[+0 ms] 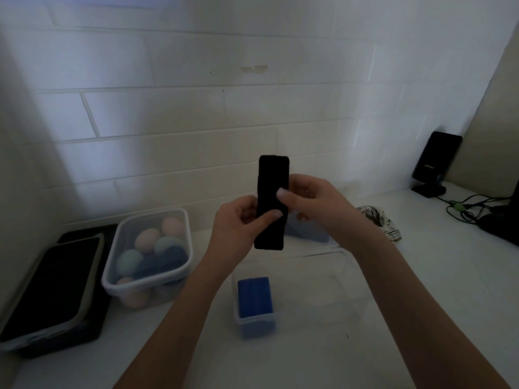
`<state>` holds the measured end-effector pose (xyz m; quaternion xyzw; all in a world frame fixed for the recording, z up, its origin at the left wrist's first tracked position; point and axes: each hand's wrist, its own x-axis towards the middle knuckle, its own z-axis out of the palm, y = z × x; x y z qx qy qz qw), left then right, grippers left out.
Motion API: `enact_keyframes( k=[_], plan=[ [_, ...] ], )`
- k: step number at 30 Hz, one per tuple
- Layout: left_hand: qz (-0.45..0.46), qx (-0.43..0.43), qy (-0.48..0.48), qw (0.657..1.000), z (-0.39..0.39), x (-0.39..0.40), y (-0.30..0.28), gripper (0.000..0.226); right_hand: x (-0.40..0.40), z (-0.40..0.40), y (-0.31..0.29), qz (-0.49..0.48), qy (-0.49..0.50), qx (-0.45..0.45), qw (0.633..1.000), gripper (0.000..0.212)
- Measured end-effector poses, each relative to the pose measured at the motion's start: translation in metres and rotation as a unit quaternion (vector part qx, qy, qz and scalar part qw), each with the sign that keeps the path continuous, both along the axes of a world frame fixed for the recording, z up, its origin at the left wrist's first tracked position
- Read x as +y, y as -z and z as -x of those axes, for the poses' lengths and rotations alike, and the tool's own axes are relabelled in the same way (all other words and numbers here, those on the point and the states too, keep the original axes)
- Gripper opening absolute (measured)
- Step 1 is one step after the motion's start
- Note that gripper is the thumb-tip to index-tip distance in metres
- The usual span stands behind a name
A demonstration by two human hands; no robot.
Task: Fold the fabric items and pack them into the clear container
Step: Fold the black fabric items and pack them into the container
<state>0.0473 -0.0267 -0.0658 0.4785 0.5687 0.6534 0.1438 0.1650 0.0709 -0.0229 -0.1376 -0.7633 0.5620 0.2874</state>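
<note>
At the right edge of the frame a black speaker (pixel 436 164) is seen standing upright on the white desk (pixel 393 304), with dark cables (pixel 471 209) trailing from it toward a dark shape cut off at the border. A crumpled striped cloth (pixel 377 220) is left lying just behind the right forearm, and a pale blue fabric item (pixel 307 234) is largely hidden by the right hand and wrist. At lower left a dark rectangular tray (pixel 53 287) is set against the tiled wall (pixel 196 108).

Beside the tray a lidded translucent tub (pixel 148 256) is filled with rounded, egg-shaped pieces in peach and pale green, together with something dark blue. In the lower centre the clear container (pixel 295 287) is placed on the desk; a folded blue cloth (pixel 255 297), ribbed in texture, is packed upright against its left wall.

A black folded fabric strip (pixel 271 203), long, narrow and matte, is held upright above the clear container. It is pinched by the left hand (pixel 238 223) near its lower half, thumb laid across the front, and by the fingers of the right hand (pixel 309 200) at its middle.
</note>
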Motion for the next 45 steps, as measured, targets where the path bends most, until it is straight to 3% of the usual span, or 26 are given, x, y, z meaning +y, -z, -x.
enact_keyframes(
  k=[4,7,10,14,19,25,29,34,39,42,45],
  plan=[
    [-0.02,0.117,-0.145,0.982,0.003,-0.001,0.002,0.035,-0.002,0.004,0.002,-0.008,-0.003,0.039,0.999,0.021],
    [-0.08,0.133,-0.244,0.957,0.007,-0.006,0.0,0.046,-0.002,0.003,0.0,-0.036,0.009,0.074,0.997,0.021],
    [-0.075,0.134,-0.223,0.963,0.012,-0.006,0.002,0.037,-0.002,0.004,0.002,-0.062,0.018,0.079,0.995,0.022],
    [-0.048,0.048,-0.15,0.986,0.006,-0.003,0.006,0.025,-0.002,0.008,0.006,-0.128,0.017,0.056,0.99,0.018],
    [-0.014,-0.213,-0.05,0.976,0.008,0.0,-0.006,0.033,-0.006,0.01,0.015,-0.276,0.013,0.004,0.961,0.027],
    [-0.004,-0.282,-0.005,0.959,0.014,0.0,0.0,0.018,-0.007,0.015,0.025,-0.464,0.068,-0.096,0.878,0.042],
    [0.004,-0.301,0.003,0.954,0.019,0.002,0.002,0.023,-0.008,0.016,0.025,-0.468,0.078,-0.083,0.877,0.032],
    [-0.01,-0.292,0.003,0.956,0.023,0.001,0.006,0.017,-0.007,0.015,0.024,-0.456,0.066,-0.095,0.882,0.035],
    [0.007,-0.229,-0.008,0.973,0.017,0.003,0.004,0.018,-0.008,0.015,0.02,-0.302,0.024,-0.028,0.953,0.008],
    [0.016,-0.195,0.016,0.981,0.012,0.004,0.005,0.019,-0.006,0.017,0.02,-0.225,0.035,-0.004,0.974,0.017],
    [0.025,-0.185,0.04,0.982,0.011,0.004,0.005,0.019,-0.003,0.019,0.02,-0.157,0.048,0.016,0.986,0.006]
  ],
)
